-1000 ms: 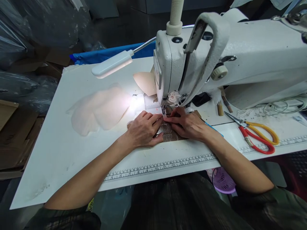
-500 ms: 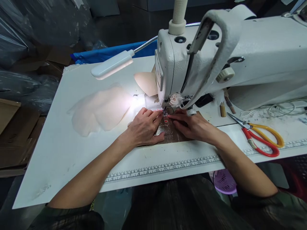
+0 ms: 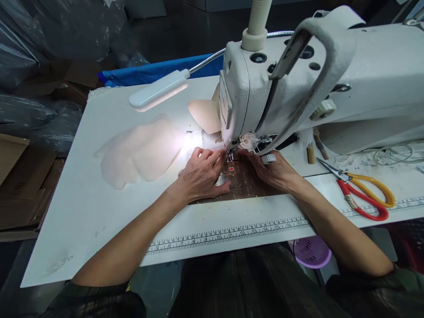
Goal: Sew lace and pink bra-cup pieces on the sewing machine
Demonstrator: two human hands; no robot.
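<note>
Fabric [image 3: 243, 183], brown and faintly glossy with a grid of pale lines and a small red mark near its far edge, lies flat on the table [image 3: 82, 190] just in front of the presser foot [image 3: 230, 155]. We cannot make out its full outline: our hands cover its left and right parts, and its far edge runs under the foot, where the needle itself is too small and shadowed to tell. Our left hand [image 3: 202, 176] presses down on the fabric's left side, fingers together and stretched toward the foot, thumb laid out along the cloth. Our right hand [image 3: 273, 170] rests on the fabric's right side, fingers close together and reaching in under the machine [image 3: 331, 88]; whether their tips pinch the cloth we cannot tell, since the machine's head hides them.

Left of the foot, a pale pink pile [image 3: 139, 150] sits in the glare of the lamp [image 3: 159, 89], its edges washed out. Behind the foot a beige cup [image 3: 203, 115] is partly hidden by the machine. Right of the foot lie scissors [image 3: 362, 194] with red and yellow handles. Near the fabric's front edge a ruler [image 3: 232, 232] is printed along the table. A lilac basket [image 3: 313, 251] shows below the table, half cut off by our right arm.
</note>
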